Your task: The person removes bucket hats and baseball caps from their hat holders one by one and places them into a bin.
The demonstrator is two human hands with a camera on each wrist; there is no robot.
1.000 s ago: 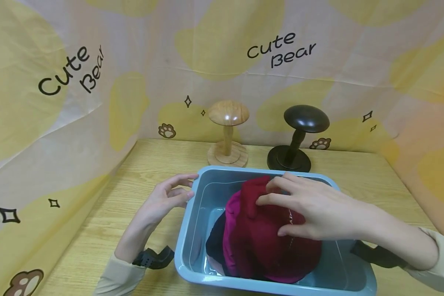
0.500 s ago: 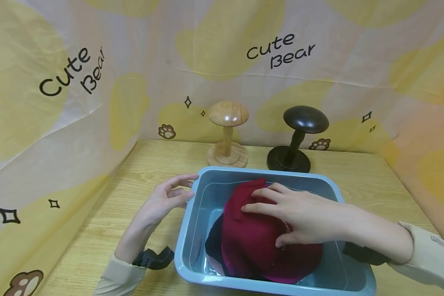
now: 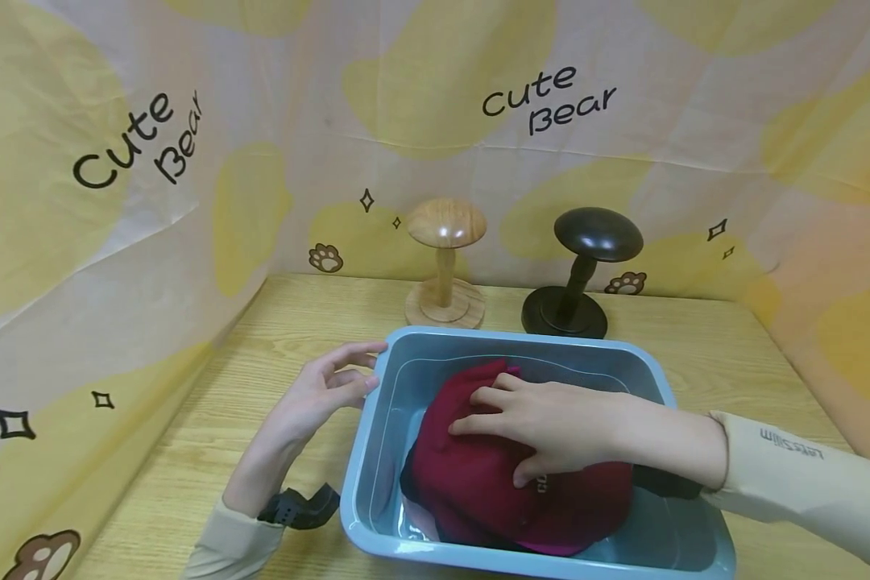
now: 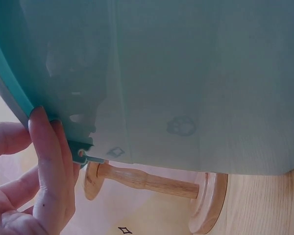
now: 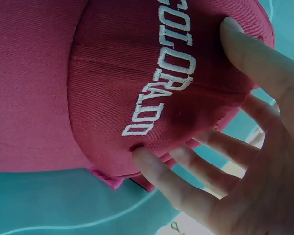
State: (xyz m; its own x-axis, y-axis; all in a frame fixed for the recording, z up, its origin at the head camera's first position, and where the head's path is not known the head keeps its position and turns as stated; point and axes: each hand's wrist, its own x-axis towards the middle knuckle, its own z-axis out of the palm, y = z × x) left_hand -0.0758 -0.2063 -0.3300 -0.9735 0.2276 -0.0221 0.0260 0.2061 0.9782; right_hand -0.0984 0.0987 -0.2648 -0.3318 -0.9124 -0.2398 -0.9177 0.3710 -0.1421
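A maroon baseball cap (image 3: 478, 491) with white COLORADO lettering lies in the light blue plastic basin (image 3: 358, 491). My right hand (image 3: 551, 423) rests on its crown with the fingers spread. In the right wrist view, thumb and forefinger touch the cap (image 5: 108, 103) on either side of the lettering; the other fingers reach past its edge. Beneath it show a dark cap (image 3: 408, 475) and a bit of magenta cloth (image 5: 108, 180), mostly hidden. My left hand (image 3: 326, 385) touches the basin's left rim near the far corner, its fingertips against the wall (image 4: 152, 88).
Behind the basin stand a pale wooden hat stand (image 3: 445, 229) and a black hat stand (image 3: 598, 234), both bare. The basin sits on a wood-grain table (image 3: 304, 314). Patterned cloth (image 3: 406, 105) hangs at the back and both sides.
My right hand has moved left and toward me, and the maroon cap has shifted left with it, covering most of the magenta cloth. The left hand has stayed at the rim.
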